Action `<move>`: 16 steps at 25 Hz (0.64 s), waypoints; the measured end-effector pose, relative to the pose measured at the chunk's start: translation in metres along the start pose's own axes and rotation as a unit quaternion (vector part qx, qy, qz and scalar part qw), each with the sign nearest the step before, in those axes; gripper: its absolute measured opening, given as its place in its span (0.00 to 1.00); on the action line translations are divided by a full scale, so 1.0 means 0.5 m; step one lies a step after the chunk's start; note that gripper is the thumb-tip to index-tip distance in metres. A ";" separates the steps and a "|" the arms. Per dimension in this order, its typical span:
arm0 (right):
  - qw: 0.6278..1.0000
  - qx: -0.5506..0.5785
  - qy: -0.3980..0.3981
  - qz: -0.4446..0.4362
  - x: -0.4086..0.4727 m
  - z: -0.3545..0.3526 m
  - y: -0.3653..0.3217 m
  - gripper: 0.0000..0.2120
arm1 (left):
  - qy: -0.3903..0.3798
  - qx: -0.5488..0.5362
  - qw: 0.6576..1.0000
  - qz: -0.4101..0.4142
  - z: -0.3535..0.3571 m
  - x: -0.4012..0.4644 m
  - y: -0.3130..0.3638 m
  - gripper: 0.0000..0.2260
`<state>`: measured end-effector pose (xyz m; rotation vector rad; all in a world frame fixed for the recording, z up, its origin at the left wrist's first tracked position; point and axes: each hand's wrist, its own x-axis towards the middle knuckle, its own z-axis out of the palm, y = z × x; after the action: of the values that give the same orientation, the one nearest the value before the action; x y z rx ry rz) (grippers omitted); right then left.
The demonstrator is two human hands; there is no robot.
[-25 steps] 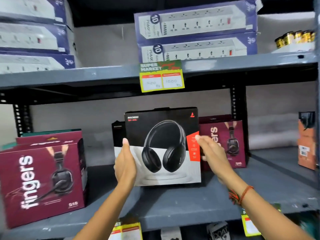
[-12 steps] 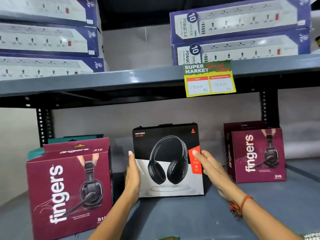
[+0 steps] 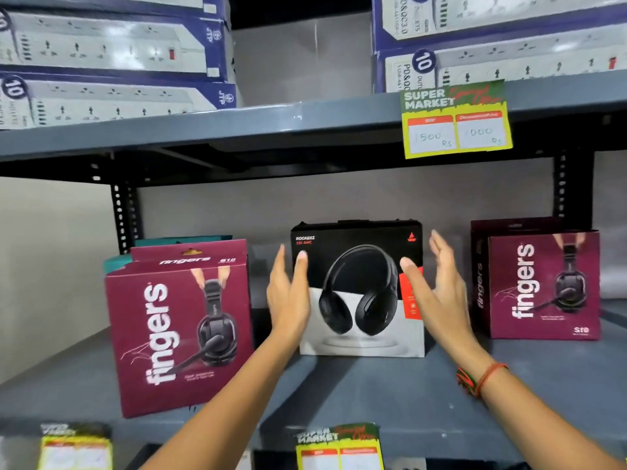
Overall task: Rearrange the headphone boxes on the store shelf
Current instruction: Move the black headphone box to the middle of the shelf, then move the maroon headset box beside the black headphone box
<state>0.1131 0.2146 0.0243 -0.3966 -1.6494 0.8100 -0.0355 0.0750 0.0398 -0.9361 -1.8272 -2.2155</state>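
We have the black-and-white cardboard headphone box [image 3: 359, 290] standing upright on the grey metal shelf [image 3: 373, 391], between two maroon cardboard headset boxes [image 3: 179, 327]. Our left hand [image 3: 288, 293] and right hand [image 3: 437, 290] flank it, fingers spread; this placement looks done, further straightening may remain.

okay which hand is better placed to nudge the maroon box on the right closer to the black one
Right. The right hand hangs open between the black box and the right maroon box; the left hand sits across the black box.
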 end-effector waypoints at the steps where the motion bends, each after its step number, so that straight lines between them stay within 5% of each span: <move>1: 0.999 0.014 0.009 -0.052 -0.007 0.016 -0.031 0.34 | 0.012 0.012 0.998 0.053 -0.012 -0.004 0.025 0.26; 5: 0.983 0.095 -0.051 -0.147 -0.035 0.109 -0.140 0.33 | 0.077 0.010 0.970 0.232 -0.099 -0.007 0.128 0.23; 8: 0.977 0.115 -0.129 -0.123 -0.074 0.196 -0.176 0.32 | 0.177 0.018 0.948 0.265 -0.219 0.012 0.141 0.22; 11: 0.961 0.102 -0.254 -0.025 -0.127 0.283 -0.183 0.35 | 0.246 0.103 0.943 0.200 -0.360 0.017 0.087 0.23; 16: 0.918 0.140 -0.337 0.154 -0.189 0.346 -0.171 0.28 | 0.141 0.139 0.979 -0.044 -0.475 -0.014 -0.046 0.28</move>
<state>-0.0143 0.0426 0.0054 -0.1768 -2.0848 1.5241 -0.1307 -0.1397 -0.0020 -0.4721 -2.0013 -1.9456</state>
